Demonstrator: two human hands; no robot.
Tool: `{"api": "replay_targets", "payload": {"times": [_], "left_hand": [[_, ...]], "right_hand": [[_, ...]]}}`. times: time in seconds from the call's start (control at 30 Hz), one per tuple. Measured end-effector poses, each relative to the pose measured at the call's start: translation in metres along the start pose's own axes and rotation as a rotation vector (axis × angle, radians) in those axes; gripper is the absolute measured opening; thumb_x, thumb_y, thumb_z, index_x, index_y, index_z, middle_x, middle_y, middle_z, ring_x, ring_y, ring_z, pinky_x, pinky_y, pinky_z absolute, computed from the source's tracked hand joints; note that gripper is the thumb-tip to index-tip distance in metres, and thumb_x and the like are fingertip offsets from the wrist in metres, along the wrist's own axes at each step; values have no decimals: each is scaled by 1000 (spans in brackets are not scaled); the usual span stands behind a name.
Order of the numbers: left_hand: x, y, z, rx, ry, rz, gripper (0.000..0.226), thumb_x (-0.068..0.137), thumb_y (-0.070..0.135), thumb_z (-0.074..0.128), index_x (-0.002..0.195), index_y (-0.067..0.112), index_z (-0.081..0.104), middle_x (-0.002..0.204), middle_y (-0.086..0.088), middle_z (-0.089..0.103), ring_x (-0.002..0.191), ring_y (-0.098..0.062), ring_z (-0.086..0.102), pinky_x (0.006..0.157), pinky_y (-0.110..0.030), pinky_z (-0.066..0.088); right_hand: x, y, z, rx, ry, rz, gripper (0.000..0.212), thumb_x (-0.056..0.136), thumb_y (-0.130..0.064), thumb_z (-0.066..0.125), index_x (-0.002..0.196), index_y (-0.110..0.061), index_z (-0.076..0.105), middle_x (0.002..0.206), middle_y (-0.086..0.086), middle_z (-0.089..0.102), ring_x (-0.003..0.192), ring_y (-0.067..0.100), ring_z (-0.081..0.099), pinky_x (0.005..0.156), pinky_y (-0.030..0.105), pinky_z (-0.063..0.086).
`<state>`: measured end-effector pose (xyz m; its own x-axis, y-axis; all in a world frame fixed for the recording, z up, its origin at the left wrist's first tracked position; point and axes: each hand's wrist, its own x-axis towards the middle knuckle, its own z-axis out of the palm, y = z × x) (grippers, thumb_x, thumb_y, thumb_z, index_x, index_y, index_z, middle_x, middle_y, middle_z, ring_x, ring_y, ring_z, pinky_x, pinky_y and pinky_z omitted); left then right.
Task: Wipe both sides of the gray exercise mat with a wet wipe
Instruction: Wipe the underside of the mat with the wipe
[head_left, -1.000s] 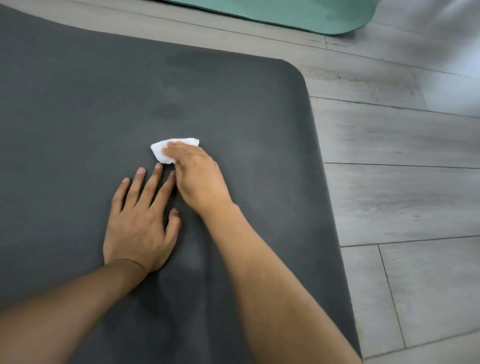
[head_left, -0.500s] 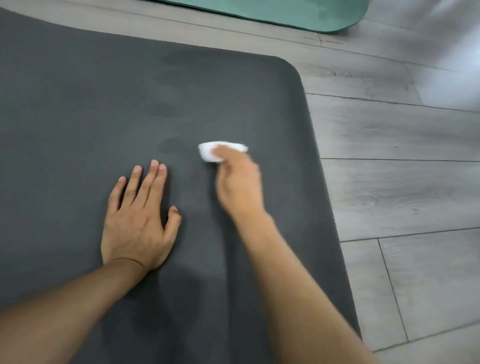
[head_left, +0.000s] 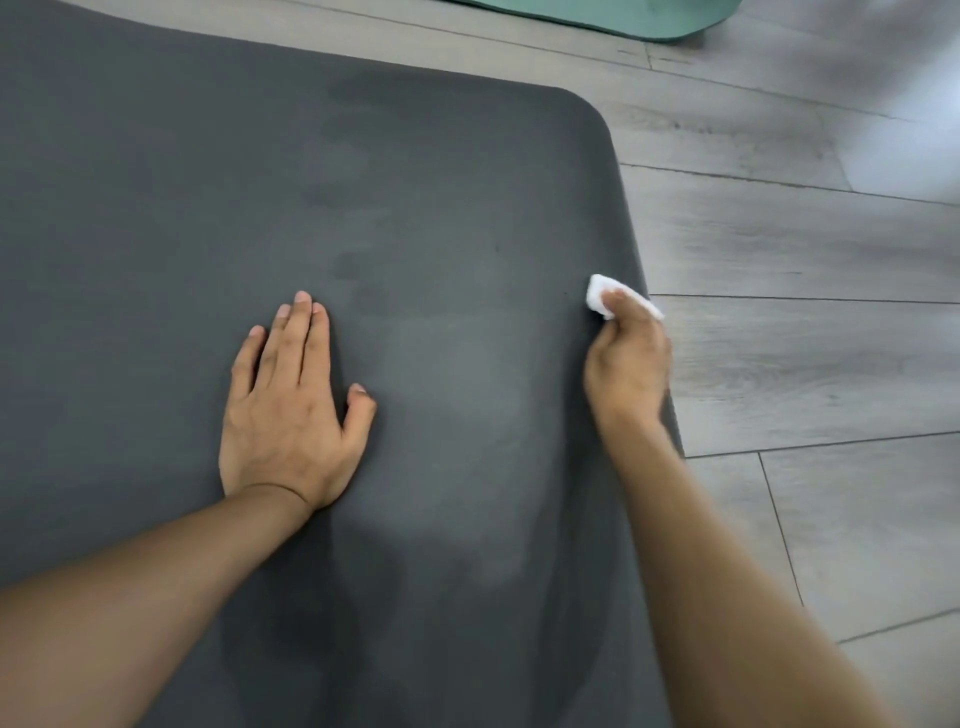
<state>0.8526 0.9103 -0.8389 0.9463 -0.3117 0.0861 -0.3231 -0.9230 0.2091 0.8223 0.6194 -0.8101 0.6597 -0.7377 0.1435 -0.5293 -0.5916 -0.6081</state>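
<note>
The gray exercise mat needs firm strokes: my left hand lies flat, pinning it, while my right hand pinches the wet wipe at its edge.

your left hand lies flat, palm down, fingers straight and together pointing to 12 o'clock, thumb spread toward 2 o'clock. your right hand, at 3 o'clock from it, has fingers curled in a pinch; both forearms reach from 6 o'clock.
</note>
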Motion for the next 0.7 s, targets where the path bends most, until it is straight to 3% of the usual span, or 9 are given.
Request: {"api": "replay_targets", "payload": {"times": [0.1, 0.2, 0.3, 0.4, 0.47, 0.6, 0.7], "left_hand": [[0, -1, 0, -12, -2, 2, 77, 91, 38, 31, 157, -1, 27, 167, -15, 24, 155, -26, 23, 127, -43, 13], [0, -2, 2, -40, -6, 14, 76, 91, 34, 31, 157, -2, 26, 167, -15, 23, 155, -25, 22, 127, -44, 13], [0, -4, 1, -54, 0, 18, 76, 90, 33, 31, 157, -3, 26, 167, -16, 22, 155, -25, 21, 127, -44, 13], [0, -3, -2, -51, 14, 11, 77, 89, 35, 32, 157, -2, 28, 167, -16, 24, 154, -27, 23, 127, -44, 14], [-1, -1, -4, -74, 26, 4, 76, 87, 35, 35, 155, 1, 34, 165, -16, 28, 153, -28, 26, 127, -44, 15], [0, 1, -7, -113, 71, 2, 57, 84, 29, 45, 137, 9, 49, 150, -18, 42, 139, -38, 40, 122, -49, 24], [-5, 1, -13, -25, 79, 32, 27, 85, 24, 48, 108, 11, 54, 116, -17, 52, 107, -40, 50, 99, -54, 38]], "right_hand": [[-59, -57, 38, 191, -167, -197, 31, 90, -6, 48, 108, -18, 70, 112, 2, 68, 97, 4, 54, 100, 20, 41], [-118, -96, 69, 227, -375, -505, 40, 87, -12, 41, 114, -4, 69, 120, 9, 67, 113, 18, 58, 104, 26, 40], [-107, -86, 57, 164, -479, -608, 40, 89, -12, 42, 119, -10, 69, 128, 2, 64, 121, 19, 56, 105, 28, 41], [-64, -18, 19, 106, -170, -387, 35, 89, -12, 46, 114, -17, 70, 123, -4, 66, 115, 18, 59, 105, 21, 39], [-45, 25, -5, -35, 22, -248, 37, 92, -7, 45, 120, -17, 66, 128, -3, 63, 120, 21, 56, 104, 33, 43], [-41, 36, -6, -92, 38, -171, 40, 95, -9, 43, 127, -26, 60, 132, -11, 57, 123, 13, 49, 102, 34, 43], [-37, 34, -8, -54, 44, -166, 42, 90, -11, 46, 124, -32, 59, 128, -15, 57, 120, 7, 47, 102, 28, 42]]}}
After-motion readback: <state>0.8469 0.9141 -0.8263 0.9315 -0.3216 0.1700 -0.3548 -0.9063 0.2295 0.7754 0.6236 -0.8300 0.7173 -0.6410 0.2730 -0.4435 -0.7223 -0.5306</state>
